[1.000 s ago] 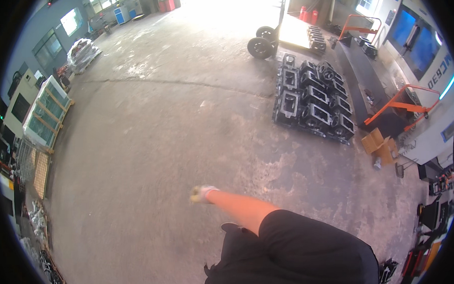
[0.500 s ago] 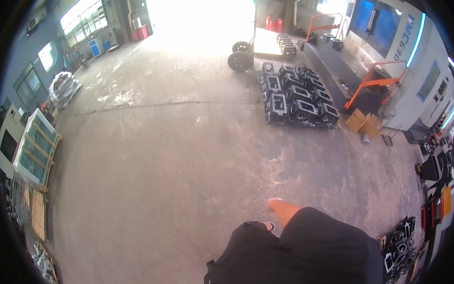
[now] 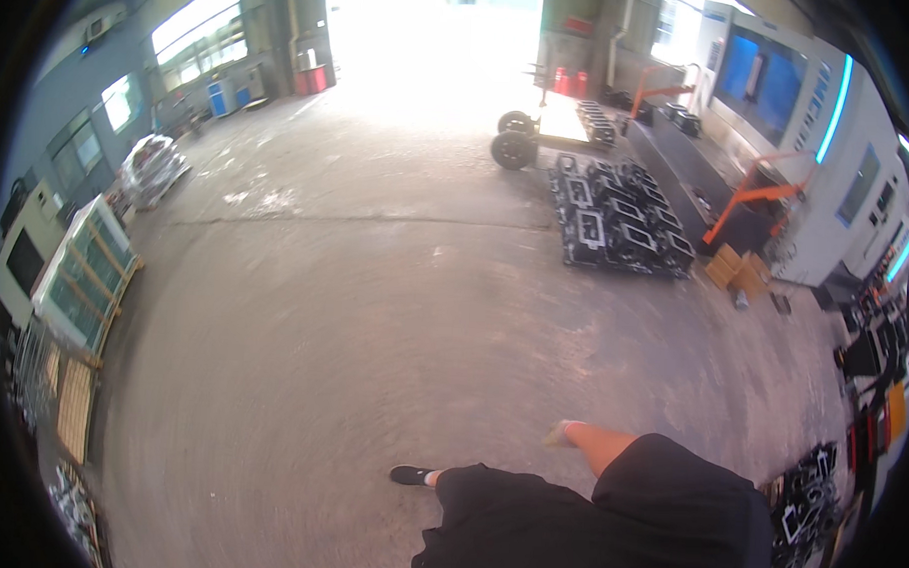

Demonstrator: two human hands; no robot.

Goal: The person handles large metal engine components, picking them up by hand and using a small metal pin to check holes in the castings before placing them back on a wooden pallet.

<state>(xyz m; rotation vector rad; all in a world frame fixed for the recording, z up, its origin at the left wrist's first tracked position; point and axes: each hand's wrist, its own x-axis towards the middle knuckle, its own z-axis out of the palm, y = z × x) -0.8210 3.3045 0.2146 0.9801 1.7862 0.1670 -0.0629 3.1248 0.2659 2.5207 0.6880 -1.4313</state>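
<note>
Neither my left hand nor my right hand is in view, so what they hold or touch cannot be seen. At the lower edge are my dark clothes (image 3: pixel 566 533) and my legs. One bare lower leg (image 3: pixel 607 450) shows below the dark cloth, its foot end blurred. Further left, a black shoe (image 3: pixel 410 475) with a white sock stands on the concrete floor (image 3: pixel 352 351).
Black metal castings (image 3: pixel 622 215) sit in rows ahead right. Behind them are a wheeled cart (image 3: pixel 514 149) and an orange-handled trolley (image 3: pixel 758 194). A cardboard box (image 3: pixel 737 269) lies beside a large white machine (image 3: pixel 828 197). A crated glass panel (image 3: pixel 85 271) stands left; more castings (image 3: pixel 799 516) lie lower right.
The surroundings have shifted a little right and down in the picture. The black shoe now shows further left, and the bare lower leg has swung slightly right.
</note>
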